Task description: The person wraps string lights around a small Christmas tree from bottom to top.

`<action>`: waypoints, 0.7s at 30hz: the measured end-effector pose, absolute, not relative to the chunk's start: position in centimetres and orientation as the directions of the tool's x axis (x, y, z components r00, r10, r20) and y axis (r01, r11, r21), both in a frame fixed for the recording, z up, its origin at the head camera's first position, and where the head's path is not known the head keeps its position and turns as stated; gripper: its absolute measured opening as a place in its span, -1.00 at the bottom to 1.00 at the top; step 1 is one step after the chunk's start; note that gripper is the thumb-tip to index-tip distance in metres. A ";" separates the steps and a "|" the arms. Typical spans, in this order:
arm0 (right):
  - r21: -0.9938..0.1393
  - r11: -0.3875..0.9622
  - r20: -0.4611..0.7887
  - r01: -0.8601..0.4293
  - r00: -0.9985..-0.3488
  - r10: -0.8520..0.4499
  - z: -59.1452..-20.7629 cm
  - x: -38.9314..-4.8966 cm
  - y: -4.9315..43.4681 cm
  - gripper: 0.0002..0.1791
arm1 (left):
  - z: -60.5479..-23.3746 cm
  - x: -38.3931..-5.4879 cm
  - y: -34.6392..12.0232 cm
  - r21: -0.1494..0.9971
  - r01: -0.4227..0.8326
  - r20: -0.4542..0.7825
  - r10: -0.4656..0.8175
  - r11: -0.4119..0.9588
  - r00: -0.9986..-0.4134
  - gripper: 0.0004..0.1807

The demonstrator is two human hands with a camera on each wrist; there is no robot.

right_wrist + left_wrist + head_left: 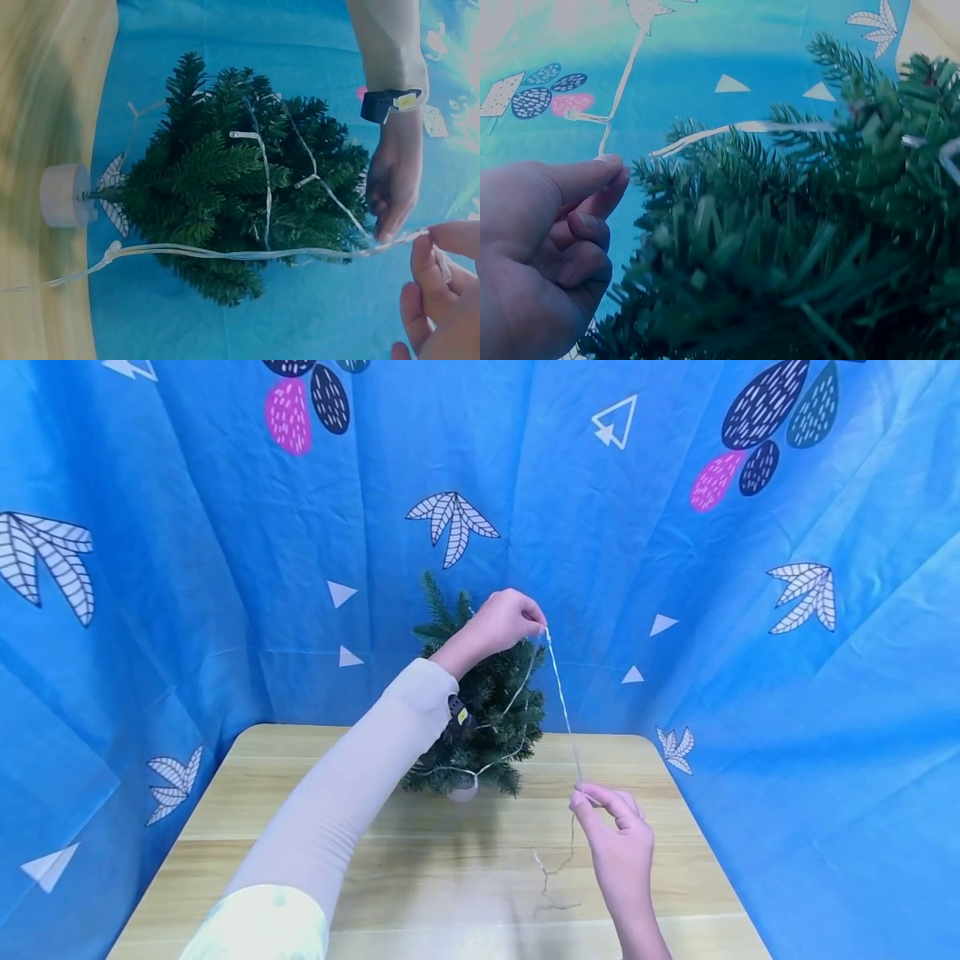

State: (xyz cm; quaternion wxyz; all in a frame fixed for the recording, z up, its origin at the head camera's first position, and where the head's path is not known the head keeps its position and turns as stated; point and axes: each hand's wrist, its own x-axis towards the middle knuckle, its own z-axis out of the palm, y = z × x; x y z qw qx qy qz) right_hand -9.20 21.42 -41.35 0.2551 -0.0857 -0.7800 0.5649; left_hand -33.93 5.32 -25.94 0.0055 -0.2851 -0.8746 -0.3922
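A small green artificial Christmas tree (498, 681) stands upright on the table, with a thin pale string of lights (560, 681) looped around its branches. At the tree's upper right side my left hand (504, 617) pinches the wire between thumb and fingertips; the left wrist view shows this hand (547, 240) right beside the needles. My right hand (621, 843) pinches the same strand lower down, in front and to the right of the tree. Between both hands the wire runs nearly straight. Its loose tail (546, 872) dangles below the right fingertips.
The tree's round pale base (64, 196) rests on the light wooden table (300, 768). A blue patterned cloth (585, 527) hangs behind and on both sides. A dark band with a yellow-marked device (390, 105) is worn on the left wrist.
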 end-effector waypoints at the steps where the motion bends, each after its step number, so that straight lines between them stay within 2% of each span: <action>1: -0.926 0.349 0.292 -0.146 -0.861 0.417 -41.4 -9.2 21.4 -0.76 | -25.9 -34.0 5.2 0.682 0.503 0.234 0.493 0.532 -0.838 -0.82; 14: -0.958 0.286 0.141 -0.030 -0.915 0.378 -41.3 -8.8 21.6 -0.73 | -25.8 -34.0 4.9 0.681 0.499 0.239 0.481 0.536 -0.843 -0.84; 21: -0.961 0.273 0.067 0.035 -0.932 0.357 -41.3 -8.8 21.6 -0.72 | -25.9 -34.4 4.8 0.625 0.486 0.227 0.454 0.611 -0.862 -0.82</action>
